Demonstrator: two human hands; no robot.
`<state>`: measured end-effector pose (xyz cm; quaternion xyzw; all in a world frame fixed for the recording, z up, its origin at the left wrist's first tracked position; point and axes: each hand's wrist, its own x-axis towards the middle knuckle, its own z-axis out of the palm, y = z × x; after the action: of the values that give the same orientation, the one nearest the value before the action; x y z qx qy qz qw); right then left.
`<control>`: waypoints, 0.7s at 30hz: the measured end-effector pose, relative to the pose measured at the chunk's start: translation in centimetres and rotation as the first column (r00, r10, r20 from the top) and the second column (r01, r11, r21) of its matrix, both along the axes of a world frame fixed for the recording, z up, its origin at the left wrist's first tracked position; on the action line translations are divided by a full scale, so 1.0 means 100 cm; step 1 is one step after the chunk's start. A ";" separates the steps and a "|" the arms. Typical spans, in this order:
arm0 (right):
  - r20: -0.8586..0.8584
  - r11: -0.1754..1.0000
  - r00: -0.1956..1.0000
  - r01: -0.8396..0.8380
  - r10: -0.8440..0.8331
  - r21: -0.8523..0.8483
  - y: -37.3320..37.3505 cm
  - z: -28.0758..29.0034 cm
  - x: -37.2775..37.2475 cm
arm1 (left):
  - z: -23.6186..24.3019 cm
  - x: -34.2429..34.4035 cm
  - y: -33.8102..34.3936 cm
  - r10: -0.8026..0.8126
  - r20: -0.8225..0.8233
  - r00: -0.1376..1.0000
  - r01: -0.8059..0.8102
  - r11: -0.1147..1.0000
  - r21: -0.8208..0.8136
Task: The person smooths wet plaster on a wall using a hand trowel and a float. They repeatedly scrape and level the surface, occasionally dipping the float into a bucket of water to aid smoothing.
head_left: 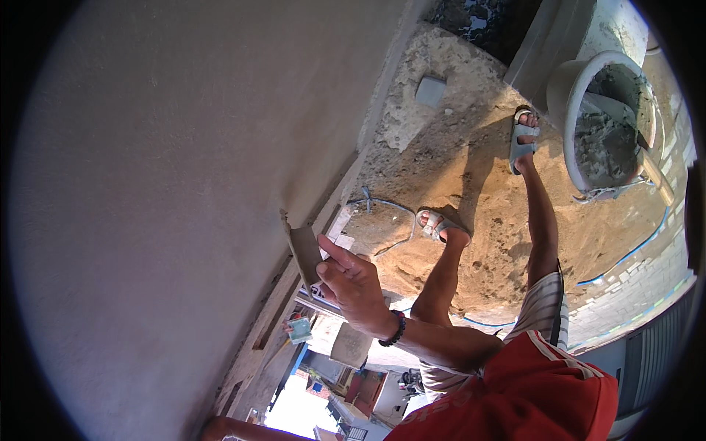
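A black beaded bracelet (pixel 393 328) circles the wrist of my right hand (pixel 354 288). That hand is closed around a flat grey plastering trowel (pixel 303 251), its index finger stretched toward the blade. The trowel's far edge meets the smooth grey plastered wall (pixel 169 162) close to its lower border; the grip is hidden by my hand. Only a small part of my left hand (pixel 215 428) shows at the bottom edge, beside the wall, and its fingers cannot be made out.
A large tub (pixel 575 140) of wet grey mortar stands at the far right, a wooden-handled tool (pixel 657 176) leaning in it. Sandy ground (pixel 485 257) lies under my sandalled feet. A blue hose (pixel 625 257) curves at right; a grey block (pixel 430 91) sits near the wall.
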<state>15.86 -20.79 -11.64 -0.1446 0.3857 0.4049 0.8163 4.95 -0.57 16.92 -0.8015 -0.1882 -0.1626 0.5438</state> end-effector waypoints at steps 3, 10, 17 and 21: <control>-0.041 0.985 0.995 -0.098 0.094 -0.139 -0.031 -0.085 0.003 | 0.007 -0.001 -0.004 0.011 -0.008 1.000 -0.011 1.000 0.007; -0.199 0.946 0.974 -0.166 0.112 -0.278 -0.008 -0.291 0.035 | 0.000 -0.007 -0.010 0.032 -0.007 0.999 -0.032 0.999 -0.012; -0.228 0.942 0.963 -0.203 0.143 -0.266 0.022 -0.313 0.041 | 0.009 -0.018 -0.012 0.059 -0.022 0.998 -0.059 0.998 -0.001; -0.212 0.953 0.968 -0.183 0.132 -0.241 0.024 -0.308 0.040 | 0.015 -0.020 -0.011 0.064 -0.023 0.998 -0.064 0.998 -0.004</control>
<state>19.86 -18.36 -42.40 -0.2402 0.4998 0.4274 0.7140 2.94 -1.65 18.42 -0.7982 -0.2079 -0.1356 0.5489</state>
